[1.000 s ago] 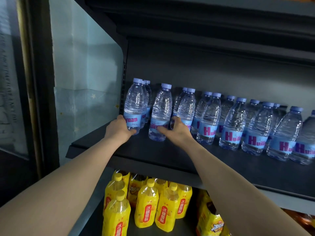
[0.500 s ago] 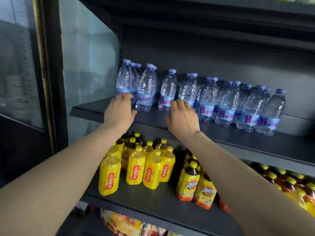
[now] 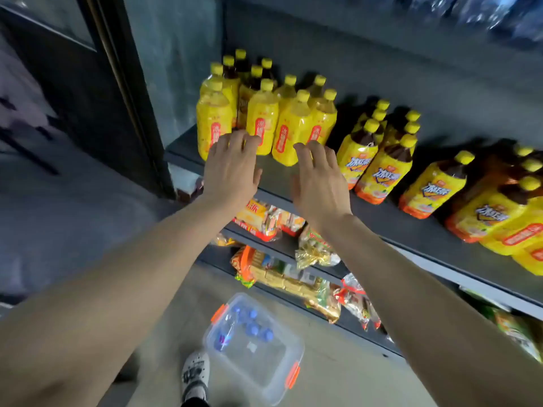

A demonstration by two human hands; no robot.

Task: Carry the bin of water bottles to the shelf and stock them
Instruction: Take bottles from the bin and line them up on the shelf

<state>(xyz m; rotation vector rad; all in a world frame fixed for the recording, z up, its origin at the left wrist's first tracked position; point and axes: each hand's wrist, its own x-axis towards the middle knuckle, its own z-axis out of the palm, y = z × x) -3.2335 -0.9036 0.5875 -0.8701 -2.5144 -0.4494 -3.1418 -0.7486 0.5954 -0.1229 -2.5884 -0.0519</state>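
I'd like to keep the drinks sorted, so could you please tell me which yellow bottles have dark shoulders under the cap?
The iced tea bottles right of the hands: dark brown below the caps. The left cluster is all yellow.

Yellow bottles (image 3: 264, 118) block shelf (image 3: 390, 221); front strip free.

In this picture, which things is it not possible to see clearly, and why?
All in the head view:
- Water bottles on the top shelf: blurred and cut off by the upper edge.
- Bottles in the bin: only blue caps show clearly; the exact count is uncertain.
- Snack packets: partly hidden by the right arm and the shelf edges.
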